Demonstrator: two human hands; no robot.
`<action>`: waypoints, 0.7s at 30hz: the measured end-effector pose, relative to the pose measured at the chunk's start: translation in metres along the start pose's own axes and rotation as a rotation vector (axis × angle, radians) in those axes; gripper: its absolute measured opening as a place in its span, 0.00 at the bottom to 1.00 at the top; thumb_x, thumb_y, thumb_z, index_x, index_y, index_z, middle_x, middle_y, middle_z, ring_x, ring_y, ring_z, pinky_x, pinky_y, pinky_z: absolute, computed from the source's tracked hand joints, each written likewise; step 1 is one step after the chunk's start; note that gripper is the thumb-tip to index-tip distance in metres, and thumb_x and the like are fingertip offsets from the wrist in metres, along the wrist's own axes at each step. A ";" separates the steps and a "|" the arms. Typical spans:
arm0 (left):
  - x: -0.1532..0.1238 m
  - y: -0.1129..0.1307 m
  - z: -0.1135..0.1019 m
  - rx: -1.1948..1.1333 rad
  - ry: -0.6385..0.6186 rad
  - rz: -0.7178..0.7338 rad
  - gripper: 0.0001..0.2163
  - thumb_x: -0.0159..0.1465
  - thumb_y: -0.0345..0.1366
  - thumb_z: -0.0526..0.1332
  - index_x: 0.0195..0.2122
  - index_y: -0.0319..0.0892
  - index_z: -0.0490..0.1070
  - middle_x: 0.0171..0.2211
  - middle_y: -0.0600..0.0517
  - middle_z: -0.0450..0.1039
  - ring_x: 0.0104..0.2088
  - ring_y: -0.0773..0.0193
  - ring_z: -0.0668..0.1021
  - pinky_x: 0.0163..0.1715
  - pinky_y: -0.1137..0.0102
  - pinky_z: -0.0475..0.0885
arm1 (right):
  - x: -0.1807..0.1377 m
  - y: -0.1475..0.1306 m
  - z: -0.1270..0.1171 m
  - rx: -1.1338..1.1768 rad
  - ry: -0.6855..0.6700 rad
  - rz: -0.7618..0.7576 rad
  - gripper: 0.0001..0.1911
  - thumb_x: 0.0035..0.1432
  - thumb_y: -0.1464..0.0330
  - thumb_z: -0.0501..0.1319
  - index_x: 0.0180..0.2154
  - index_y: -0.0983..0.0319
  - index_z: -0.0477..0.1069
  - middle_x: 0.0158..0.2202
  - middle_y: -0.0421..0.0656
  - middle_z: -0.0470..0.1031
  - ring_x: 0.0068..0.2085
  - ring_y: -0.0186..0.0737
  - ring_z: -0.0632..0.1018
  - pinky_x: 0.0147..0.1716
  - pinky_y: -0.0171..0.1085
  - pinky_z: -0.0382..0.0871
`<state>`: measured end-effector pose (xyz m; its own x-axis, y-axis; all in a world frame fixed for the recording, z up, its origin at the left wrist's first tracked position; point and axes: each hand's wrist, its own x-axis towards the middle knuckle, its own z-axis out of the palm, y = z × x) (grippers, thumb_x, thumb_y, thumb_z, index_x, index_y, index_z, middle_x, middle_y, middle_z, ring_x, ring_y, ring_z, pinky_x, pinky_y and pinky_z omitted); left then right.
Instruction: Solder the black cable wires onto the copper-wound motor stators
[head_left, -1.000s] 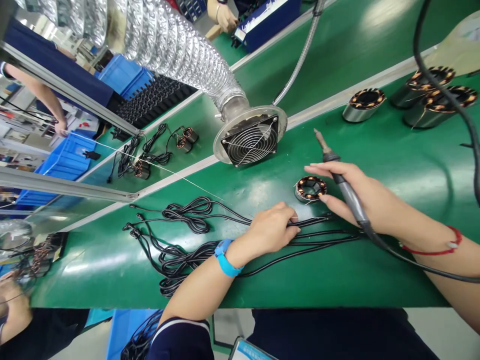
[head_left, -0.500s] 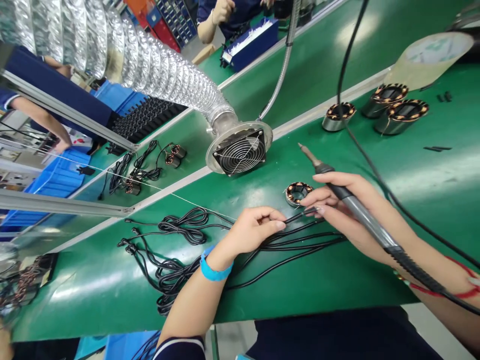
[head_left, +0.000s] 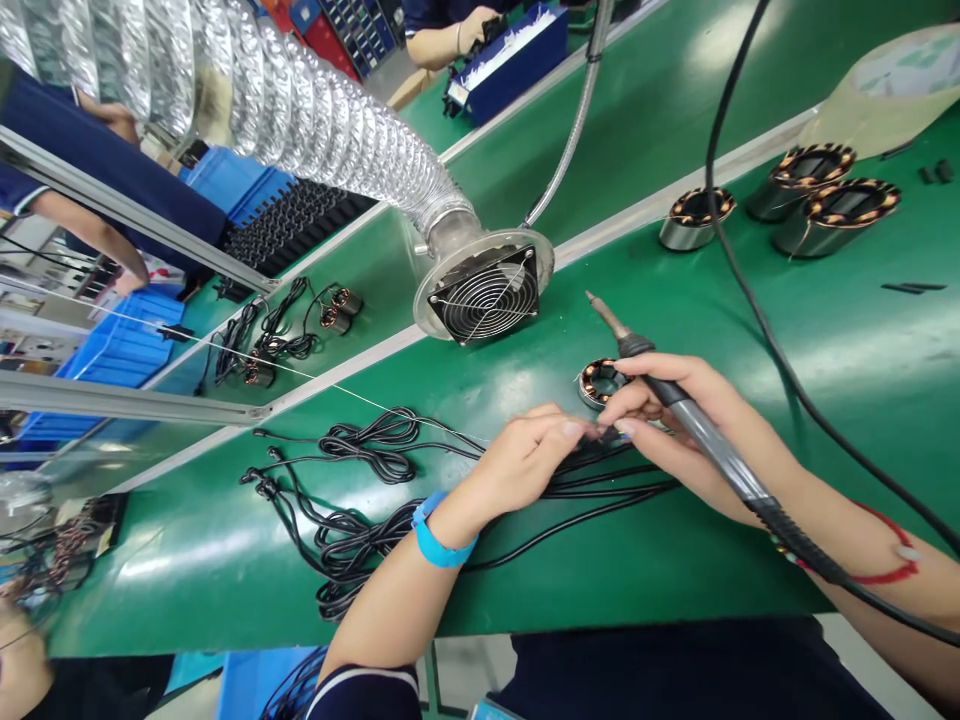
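While a black cable end point(head_left: 609, 437), partly hidden, is pinched by the fingertips of the left hand point(head_left: 529, 455) and right hand point(head_left: 691, 466), a soldering iron point(head_left: 706, 436) is cradled above them, presumably to free the right thumb; just beyond, a wound stator point(head_left: 588, 388) is set within reach.

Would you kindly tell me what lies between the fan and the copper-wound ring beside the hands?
In the head view, only green tabletop shows between the fan and that copper-wound ring.
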<state>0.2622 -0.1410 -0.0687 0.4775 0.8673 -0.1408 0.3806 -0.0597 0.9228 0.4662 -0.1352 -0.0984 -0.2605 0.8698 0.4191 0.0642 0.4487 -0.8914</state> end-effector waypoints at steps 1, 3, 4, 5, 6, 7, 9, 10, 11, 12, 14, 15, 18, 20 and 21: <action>0.000 0.000 0.001 0.020 -0.004 -0.012 0.23 0.73 0.48 0.49 0.38 0.39 0.79 0.32 0.49 0.72 0.35 0.63 0.74 0.42 0.67 0.70 | -0.001 0.000 0.001 -0.002 -0.005 -0.009 0.18 0.68 0.66 0.60 0.57 0.54 0.62 0.38 0.39 0.78 0.36 0.34 0.81 0.36 0.31 0.79; 0.001 -0.002 0.002 0.054 0.007 -0.045 0.23 0.72 0.48 0.49 0.36 0.39 0.80 0.30 0.50 0.71 0.34 0.64 0.74 0.40 0.68 0.70 | -0.001 -0.001 0.003 -0.018 -0.001 -0.031 0.20 0.67 0.68 0.61 0.58 0.53 0.61 0.39 0.39 0.77 0.37 0.33 0.81 0.38 0.31 0.79; 0.002 -0.002 0.002 0.062 0.019 -0.056 0.23 0.72 0.47 0.50 0.35 0.39 0.80 0.30 0.50 0.71 0.34 0.64 0.74 0.41 0.69 0.70 | -0.002 -0.002 0.003 -0.027 0.009 -0.043 0.21 0.67 0.70 0.61 0.59 0.52 0.61 0.39 0.39 0.77 0.37 0.33 0.81 0.39 0.31 0.79; 0.002 -0.003 0.001 0.065 0.034 -0.065 0.23 0.73 0.47 0.49 0.34 0.40 0.80 0.29 0.50 0.72 0.33 0.64 0.75 0.41 0.69 0.70 | -0.002 -0.002 0.003 -0.036 0.012 -0.054 0.22 0.67 0.71 0.61 0.59 0.52 0.61 0.39 0.39 0.77 0.38 0.33 0.80 0.39 0.31 0.79; 0.003 -0.003 0.001 0.069 0.047 -0.076 0.23 0.73 0.46 0.49 0.33 0.40 0.80 0.29 0.50 0.72 0.33 0.65 0.75 0.41 0.69 0.70 | -0.002 -0.003 0.003 -0.045 0.012 -0.066 0.23 0.66 0.72 0.61 0.60 0.51 0.60 0.40 0.39 0.77 0.38 0.33 0.81 0.40 0.31 0.79; 0.003 -0.003 0.000 0.074 0.056 -0.088 0.23 0.73 0.45 0.49 0.32 0.40 0.80 0.29 0.50 0.72 0.33 0.65 0.75 0.41 0.69 0.70 | -0.002 -0.003 0.002 -0.053 0.010 -0.076 0.24 0.66 0.72 0.60 0.60 0.51 0.60 0.40 0.39 0.77 0.38 0.33 0.81 0.40 0.31 0.79; 0.004 -0.003 0.000 0.077 0.056 -0.107 0.22 0.73 0.44 0.50 0.31 0.40 0.80 0.29 0.50 0.73 0.33 0.65 0.75 0.41 0.69 0.71 | -0.002 -0.003 0.002 -0.071 0.011 -0.092 0.25 0.66 0.73 0.60 0.61 0.51 0.60 0.40 0.40 0.77 0.39 0.34 0.81 0.40 0.32 0.80; 0.004 -0.003 0.000 0.077 0.053 -0.108 0.22 0.72 0.43 0.50 0.30 0.40 0.79 0.29 0.50 0.74 0.33 0.65 0.76 0.42 0.69 0.71 | -0.002 -0.003 0.002 -0.078 0.009 -0.096 0.24 0.66 0.72 0.60 0.60 0.51 0.60 0.40 0.40 0.77 0.38 0.34 0.81 0.40 0.33 0.80; 0.004 -0.003 0.001 0.077 0.055 -0.097 0.21 0.72 0.43 0.51 0.30 0.40 0.79 0.30 0.50 0.75 0.34 0.65 0.76 0.43 0.68 0.71 | -0.001 -0.003 0.002 -0.082 0.009 -0.100 0.24 0.66 0.72 0.61 0.60 0.51 0.60 0.39 0.39 0.76 0.38 0.35 0.80 0.40 0.34 0.80; 0.004 -0.003 0.002 0.075 0.065 -0.075 0.20 0.72 0.43 0.52 0.30 0.41 0.78 0.31 0.50 0.76 0.36 0.64 0.77 0.46 0.67 0.70 | -0.001 -0.003 0.003 -0.083 0.011 -0.105 0.23 0.67 0.71 0.61 0.59 0.51 0.61 0.38 0.39 0.76 0.37 0.35 0.80 0.40 0.34 0.80; 0.002 -0.001 0.005 0.026 0.097 -0.041 0.16 0.70 0.43 0.56 0.31 0.40 0.77 0.35 0.49 0.78 0.39 0.63 0.77 0.49 0.65 0.69 | -0.001 -0.005 0.004 -0.079 0.017 -0.121 0.21 0.67 0.71 0.61 0.58 0.51 0.62 0.36 0.38 0.75 0.36 0.35 0.79 0.40 0.35 0.79; 0.001 0.000 0.007 -0.045 0.091 -0.046 0.14 0.69 0.44 0.57 0.33 0.40 0.76 0.35 0.48 0.79 0.40 0.63 0.78 0.49 0.65 0.70 | 0.000 -0.006 0.005 -0.076 0.021 -0.125 0.20 0.67 0.71 0.61 0.57 0.51 0.62 0.35 0.38 0.75 0.35 0.34 0.79 0.40 0.35 0.79; -0.001 0.005 0.012 -0.388 -0.038 -0.159 0.15 0.66 0.49 0.59 0.36 0.40 0.71 0.29 0.51 0.75 0.29 0.67 0.77 0.33 0.70 0.70 | 0.000 -0.009 0.008 -0.073 0.021 -0.107 0.18 0.67 0.69 0.61 0.55 0.52 0.62 0.35 0.37 0.75 0.31 0.33 0.77 0.35 0.34 0.78; -0.001 0.009 0.012 -0.532 -0.070 -0.230 0.16 0.64 0.49 0.61 0.33 0.40 0.68 0.23 0.56 0.70 0.22 0.72 0.70 0.25 0.74 0.64 | 0.000 -0.010 0.008 -0.073 -0.004 -0.078 0.16 0.68 0.68 0.61 0.55 0.52 0.62 0.34 0.37 0.76 0.31 0.33 0.78 0.34 0.34 0.78; -0.001 0.011 0.012 -0.553 -0.040 -0.247 0.15 0.62 0.48 0.62 0.31 0.40 0.67 0.21 0.58 0.68 0.20 0.74 0.67 0.23 0.74 0.62 | 0.000 -0.010 0.007 -0.085 -0.018 -0.065 0.17 0.68 0.67 0.60 0.56 0.52 0.62 0.35 0.37 0.76 0.32 0.34 0.79 0.36 0.34 0.78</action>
<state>0.2758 -0.1482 -0.0627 0.4612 0.8027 -0.3782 0.0213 0.4161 0.9091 0.4588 -0.1406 -0.0907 -0.2842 0.8347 0.4717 0.1275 0.5205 -0.8443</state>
